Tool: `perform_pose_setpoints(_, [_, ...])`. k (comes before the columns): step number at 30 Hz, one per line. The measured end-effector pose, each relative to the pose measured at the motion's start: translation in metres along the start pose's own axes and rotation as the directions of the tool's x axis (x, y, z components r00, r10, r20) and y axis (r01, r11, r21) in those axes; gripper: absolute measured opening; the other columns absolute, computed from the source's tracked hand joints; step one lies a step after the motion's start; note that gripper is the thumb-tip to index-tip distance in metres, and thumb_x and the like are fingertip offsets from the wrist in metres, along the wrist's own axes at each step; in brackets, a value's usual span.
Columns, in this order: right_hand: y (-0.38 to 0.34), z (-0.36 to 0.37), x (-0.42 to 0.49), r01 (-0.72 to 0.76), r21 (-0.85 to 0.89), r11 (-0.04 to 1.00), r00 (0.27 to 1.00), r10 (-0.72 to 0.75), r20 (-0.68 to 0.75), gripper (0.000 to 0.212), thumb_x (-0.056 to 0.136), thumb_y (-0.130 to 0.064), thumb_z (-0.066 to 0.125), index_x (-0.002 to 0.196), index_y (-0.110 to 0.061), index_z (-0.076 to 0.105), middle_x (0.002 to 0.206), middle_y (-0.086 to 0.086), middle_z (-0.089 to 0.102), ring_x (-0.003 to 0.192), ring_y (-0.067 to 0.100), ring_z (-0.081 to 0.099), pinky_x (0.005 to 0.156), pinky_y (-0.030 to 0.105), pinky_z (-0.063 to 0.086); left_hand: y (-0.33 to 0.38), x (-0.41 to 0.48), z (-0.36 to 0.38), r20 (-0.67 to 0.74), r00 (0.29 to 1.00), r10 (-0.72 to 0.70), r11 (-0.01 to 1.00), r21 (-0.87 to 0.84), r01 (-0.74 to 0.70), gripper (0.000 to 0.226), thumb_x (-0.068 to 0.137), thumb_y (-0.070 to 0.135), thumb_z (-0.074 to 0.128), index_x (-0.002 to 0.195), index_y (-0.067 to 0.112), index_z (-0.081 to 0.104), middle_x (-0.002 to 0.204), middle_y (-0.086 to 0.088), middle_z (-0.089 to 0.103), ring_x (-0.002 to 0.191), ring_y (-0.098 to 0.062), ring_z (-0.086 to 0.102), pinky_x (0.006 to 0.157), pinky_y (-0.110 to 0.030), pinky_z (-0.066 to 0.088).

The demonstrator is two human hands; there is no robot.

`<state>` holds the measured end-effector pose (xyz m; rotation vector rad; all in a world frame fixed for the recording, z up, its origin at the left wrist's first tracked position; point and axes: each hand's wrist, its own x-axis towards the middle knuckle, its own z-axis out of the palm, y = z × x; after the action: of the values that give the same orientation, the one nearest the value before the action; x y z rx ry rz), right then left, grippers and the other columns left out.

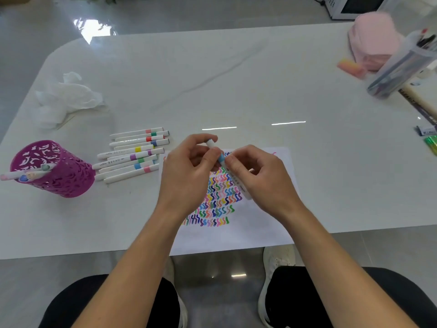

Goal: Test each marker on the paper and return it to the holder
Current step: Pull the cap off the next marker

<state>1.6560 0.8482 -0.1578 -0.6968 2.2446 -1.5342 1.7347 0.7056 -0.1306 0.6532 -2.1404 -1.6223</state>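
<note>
I hold one white marker with a light-blue band (221, 158) in both hands above the paper (236, 230). My left hand (189, 169) pinches its cap end, and my right hand (255, 176) grips the barrel. The sheet is covered with several rows of coloured squiggles. To the left lies a row of several white markers (132, 157) with coloured bands. Further left stands the purple cut-out holder (59, 171) with a few markers leaning in it.
A crumpled white tissue (66, 98) lies at the left back. At the right are a pink cloth object (373, 41), an orange eraser (351, 67), a clear pen case (402, 65) and small items by the table's edge. My knees and shoes show below the table's front edge.
</note>
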Motion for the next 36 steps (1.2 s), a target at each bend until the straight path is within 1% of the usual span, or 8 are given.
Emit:
perform_pose_setpoints(7, [0.006,-0.015,-0.001,0.027,-0.207,0.978,0.992,-0.001,0.125,0.021,0.097,-0.044,0.069,0.102,-0.023,0.066,0.079,-0.009,0.073,0.070,0.008,0.070,0.062,0.027,0.056,-0.009,-0.010,0.013,0.064,0.987,-0.147,0.986,-0.072,0.151,0.010,0.095,0.020,0.070,0.104,0.017,0.070,0.084,0.004,0.078,0.078,-0.009,0.076,0.069,-0.018,0.059])
perform_pose_setpoints(10, [0.011,-0.020,-0.002,0.046,-0.290,0.956,0.989,-0.002,0.149,0.016,0.099,-0.043,0.067,0.102,-0.027,0.065,0.079,-0.012,0.070,0.068,0.006,0.064,0.060,0.019,0.047,-0.015,-0.013,0.016,0.107,0.980,-0.165,0.986,0.032,0.162,0.003,0.097,0.023,0.067,0.099,0.024,0.066,0.080,0.008,0.076,0.074,-0.006,0.074,0.066,-0.021,0.059])
perform_pose_setpoints(13, [0.015,-0.023,-0.002,0.088,-0.368,0.926,0.981,-0.016,0.196,0.015,0.099,-0.044,0.064,0.103,-0.029,0.066,0.082,-0.013,0.066,0.069,0.006,0.059,0.064,0.022,0.046,-0.020,-0.015,0.016,0.170,0.977,-0.132,0.976,0.197,0.098,0.004,0.099,0.028,0.062,0.099,0.031,0.065,0.080,0.012,0.073,0.073,-0.004,0.071,0.068,-0.029,0.060])
perform_pose_setpoints(17, [0.015,-0.024,0.001,0.155,-0.498,0.853,0.978,-0.062,0.199,0.027,0.101,-0.051,0.057,0.105,-0.029,0.071,0.088,-0.013,0.065,0.074,0.006,0.058,0.065,0.022,0.044,-0.020,-0.012,0.016,0.220,0.972,-0.087,0.936,0.351,0.004,0.017,0.101,0.034,0.054,0.110,0.034,0.069,0.076,0.019,0.068,0.075,0.004,0.066,0.067,-0.012,0.052])
perform_pose_setpoints(22, [0.016,-0.029,0.000,0.165,-0.574,0.802,0.978,-0.057,0.201,0.038,0.100,-0.060,0.049,0.099,-0.031,0.074,0.080,-0.009,0.070,0.073,0.012,0.061,0.064,0.033,0.050,-0.023,-0.008,0.019,0.194,0.972,-0.134,0.961,0.264,0.080,0.016,0.099,0.021,0.061,0.101,0.027,0.076,0.072,0.017,0.071,0.070,0.003,0.068,0.062,-0.007,0.049])
perform_pose_setpoints(29, [0.013,-0.030,-0.001,0.123,-0.566,0.815,0.984,-0.025,0.178,0.037,0.098,-0.064,0.048,0.097,-0.040,0.077,0.069,-0.015,0.068,0.064,0.009,0.058,0.056,0.023,0.039,-0.027,-0.009,0.025,0.147,0.970,-0.191,0.973,0.158,0.168,0.018,0.098,0.014,0.063,0.096,0.023,0.079,0.069,0.008,0.073,0.063,-0.006,0.069,0.060,-0.014,0.053])
perform_pose_setpoints(32, [0.013,-0.027,-0.003,0.084,-0.562,0.823,0.985,0.015,0.170,0.041,0.097,-0.067,0.045,0.097,-0.040,0.075,0.075,-0.012,0.073,0.069,0.011,0.062,0.061,0.030,0.050,-0.026,-0.010,0.024,0.147,0.968,-0.202,0.971,0.158,0.178,0.018,0.097,0.014,0.064,0.095,0.025,0.078,0.069,0.007,0.073,0.062,-0.007,0.068,0.060,-0.014,0.053])
perform_pose_setpoints(36, [0.016,-0.024,-0.003,0.043,-0.565,0.824,0.995,0.016,0.100,0.048,0.091,-0.077,0.045,0.073,-0.037,0.066,0.054,-0.017,0.057,0.058,0.009,0.054,0.050,0.027,0.039,-0.025,-0.008,0.021,0.092,0.981,-0.169,0.968,0.201,0.148,0.016,0.096,0.017,0.066,0.093,0.028,0.078,0.069,0.009,0.073,0.064,-0.006,0.069,0.065,-0.020,0.057])
